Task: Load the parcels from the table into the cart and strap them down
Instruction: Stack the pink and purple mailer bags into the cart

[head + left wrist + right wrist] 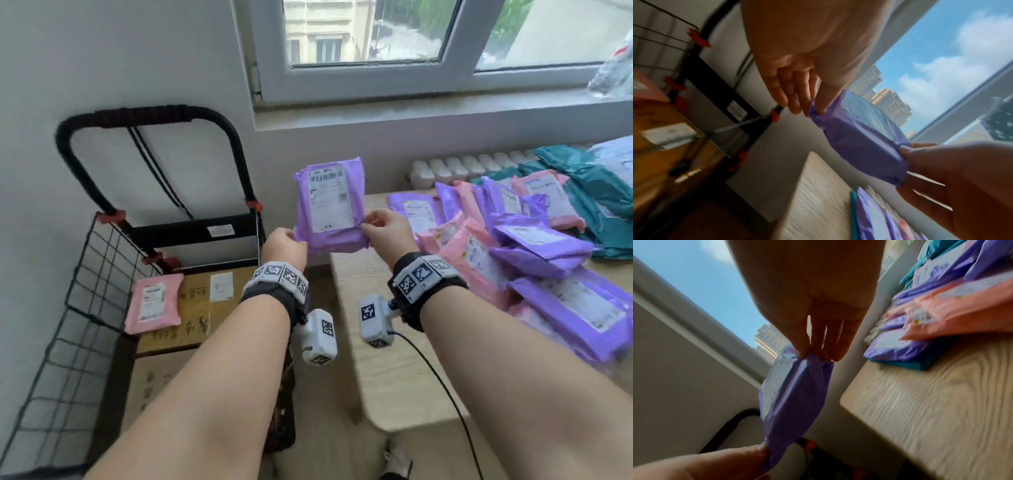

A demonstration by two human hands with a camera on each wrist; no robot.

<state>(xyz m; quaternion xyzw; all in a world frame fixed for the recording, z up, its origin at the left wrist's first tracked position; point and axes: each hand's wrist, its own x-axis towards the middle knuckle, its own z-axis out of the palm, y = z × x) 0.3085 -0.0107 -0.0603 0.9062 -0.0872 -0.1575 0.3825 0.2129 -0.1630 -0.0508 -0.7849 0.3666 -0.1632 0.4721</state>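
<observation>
A purple parcel [330,205] with a white shipping label is held upright in the air between the cart and the table. My left hand [284,248] pinches its lower left corner and my right hand [387,229] pinches its lower right corner. The left wrist view shows the purple parcel [859,139] pinched by the left hand [813,104] at one end. In the right wrist view the purple parcel [793,399] hangs from the right hand [818,352]. The black wire cart [102,260] stands at the left, with a pink parcel [154,303] lying on cardboard boxes [202,308] inside it.
A heap of purple, pink and teal parcels [534,246] covers the right part of the wooden table [394,370]. The cart's black handle [144,116] leans by the white wall. A window [370,34] and a radiator [462,168] are behind the table.
</observation>
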